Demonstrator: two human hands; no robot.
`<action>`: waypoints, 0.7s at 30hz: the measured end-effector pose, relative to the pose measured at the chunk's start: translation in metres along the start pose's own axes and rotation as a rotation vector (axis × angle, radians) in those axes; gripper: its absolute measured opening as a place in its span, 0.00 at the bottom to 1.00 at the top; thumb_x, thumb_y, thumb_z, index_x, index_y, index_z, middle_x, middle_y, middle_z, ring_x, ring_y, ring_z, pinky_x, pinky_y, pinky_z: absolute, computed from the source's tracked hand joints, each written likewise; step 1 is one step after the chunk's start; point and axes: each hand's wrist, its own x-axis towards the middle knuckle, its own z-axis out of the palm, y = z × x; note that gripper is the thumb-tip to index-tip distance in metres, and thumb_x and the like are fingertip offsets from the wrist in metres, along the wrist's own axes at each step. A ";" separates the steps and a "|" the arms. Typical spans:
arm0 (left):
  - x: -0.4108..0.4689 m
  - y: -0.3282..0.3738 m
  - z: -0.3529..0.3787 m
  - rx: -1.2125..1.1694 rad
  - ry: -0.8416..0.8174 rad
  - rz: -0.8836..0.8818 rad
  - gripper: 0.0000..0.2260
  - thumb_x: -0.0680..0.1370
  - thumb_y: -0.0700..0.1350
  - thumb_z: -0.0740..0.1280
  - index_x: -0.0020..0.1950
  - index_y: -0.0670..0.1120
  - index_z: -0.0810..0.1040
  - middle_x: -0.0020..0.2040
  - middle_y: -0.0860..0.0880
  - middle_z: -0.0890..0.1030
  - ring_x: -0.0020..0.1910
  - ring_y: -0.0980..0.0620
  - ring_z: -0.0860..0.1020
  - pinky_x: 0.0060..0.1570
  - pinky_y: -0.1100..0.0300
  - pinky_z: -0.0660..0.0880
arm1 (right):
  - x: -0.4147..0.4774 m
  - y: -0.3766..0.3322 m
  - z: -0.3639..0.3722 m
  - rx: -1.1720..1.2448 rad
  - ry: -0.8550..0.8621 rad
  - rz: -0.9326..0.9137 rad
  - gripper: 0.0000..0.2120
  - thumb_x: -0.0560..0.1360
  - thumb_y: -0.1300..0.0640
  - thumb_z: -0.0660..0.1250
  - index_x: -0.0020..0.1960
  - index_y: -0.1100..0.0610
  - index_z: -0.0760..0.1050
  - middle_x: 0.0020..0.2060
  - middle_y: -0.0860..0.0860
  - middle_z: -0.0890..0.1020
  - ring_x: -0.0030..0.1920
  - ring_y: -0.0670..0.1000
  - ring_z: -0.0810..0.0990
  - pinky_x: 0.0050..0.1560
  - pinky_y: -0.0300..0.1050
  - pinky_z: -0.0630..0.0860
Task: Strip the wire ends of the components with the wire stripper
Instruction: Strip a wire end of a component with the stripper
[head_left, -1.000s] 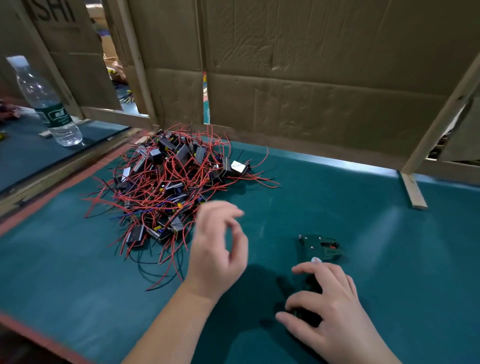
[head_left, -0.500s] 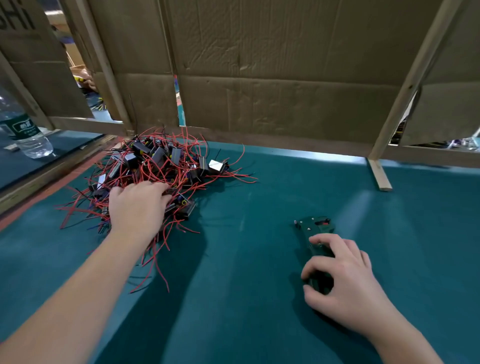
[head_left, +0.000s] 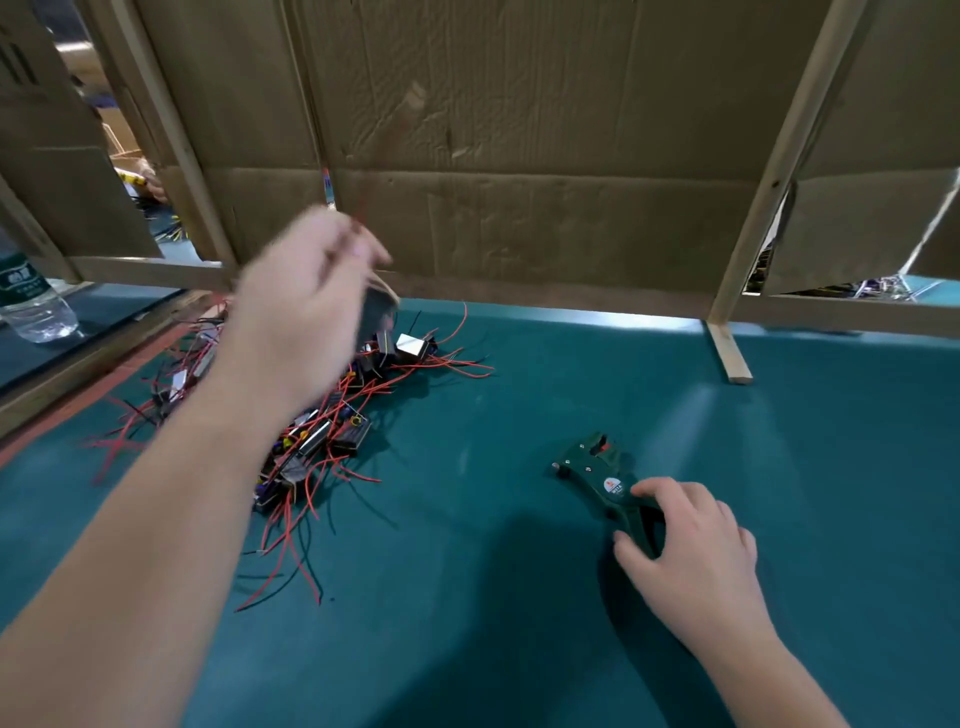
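While right hand (head_left: 693, 551) grips wire stripper (head_left: 592, 467) on table (head_left: 493, 639), blurred left hand (head_left: 301, 306) pinches component (head_left: 378, 314) above pile (head_left: 332, 436)

view: single head cam, wide-angle
facing: forward, down onto table (head_left: 519, 623), cardboard wall (head_left: 519, 130) behind
range: close; left hand (head_left: 304, 306), right hand (head_left: 693, 551) in frame

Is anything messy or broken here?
Nothing looks broken. The components lie in a tangled heap on the table's left, red and black wires sticking out everywhere. The cardboard wall behind is creased and dented.
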 end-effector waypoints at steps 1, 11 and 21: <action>-0.006 0.005 0.011 -0.056 -0.105 -0.041 0.09 0.76 0.54 0.58 0.45 0.54 0.76 0.38 0.43 0.81 0.37 0.44 0.82 0.39 0.48 0.80 | 0.000 0.000 0.001 -0.021 -0.006 -0.002 0.20 0.72 0.45 0.67 0.63 0.44 0.68 0.57 0.44 0.72 0.59 0.50 0.68 0.60 0.48 0.60; -0.064 -0.037 0.120 0.269 -0.326 0.042 0.06 0.81 0.50 0.58 0.52 0.60 0.74 0.38 0.60 0.78 0.40 0.59 0.73 0.41 0.55 0.73 | 0.003 0.001 0.007 -0.139 -0.002 0.147 0.39 0.67 0.27 0.62 0.71 0.48 0.62 0.60 0.48 0.64 0.62 0.53 0.62 0.65 0.49 0.60; -0.093 -0.058 0.135 0.228 -0.110 0.113 0.13 0.82 0.51 0.53 0.55 0.53 0.77 0.27 0.59 0.67 0.33 0.59 0.71 0.59 0.57 0.65 | 0.004 0.014 -0.011 0.001 -0.069 0.091 0.31 0.69 0.37 0.67 0.67 0.50 0.70 0.49 0.44 0.67 0.51 0.50 0.63 0.54 0.46 0.67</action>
